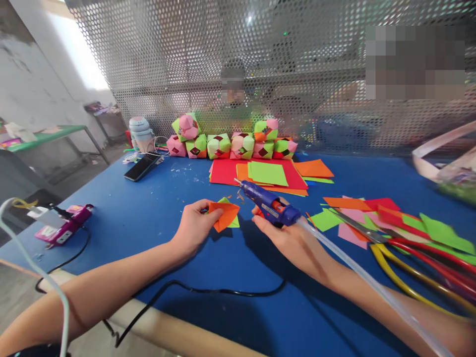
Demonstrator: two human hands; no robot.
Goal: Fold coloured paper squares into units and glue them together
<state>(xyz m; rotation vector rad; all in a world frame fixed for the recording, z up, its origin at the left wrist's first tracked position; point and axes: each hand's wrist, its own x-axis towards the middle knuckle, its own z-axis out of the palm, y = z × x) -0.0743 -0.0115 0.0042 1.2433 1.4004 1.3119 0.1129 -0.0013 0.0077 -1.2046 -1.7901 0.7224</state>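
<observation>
Two jobs were split between my hands: one held paper, the other glue. My left hand (194, 227) had its thumb pressed flat on the folded orange paper (227, 218), fingers tucked behind with almost no gap, and a lime-green paper piece (235, 223) peeked out from beneath toward twelve and four o'clock. My right hand (292, 237) was curled round the handle of the blue glue gun (266, 201), at two o'clock from the orange fold, its nozzle (238, 182) aimed toward ten and clear of both pieces. Whether I was squeezing the orange trigger (259, 212), I could not make out. A long translucent glue stick (357, 265) ran from the gun's rear toward half past four. I judged this a gluing step, with the nozzle off the work; the next move seemed to call for a steady pinch on those layers and skin kept away from the tip. At twelve o'clock, stacked coloured sheets (225, 172) lay before folded-paper balls (218, 146); at three, yellow-handled scissors (381, 255) rested partly on paper cutouts (327, 219).
</observation>
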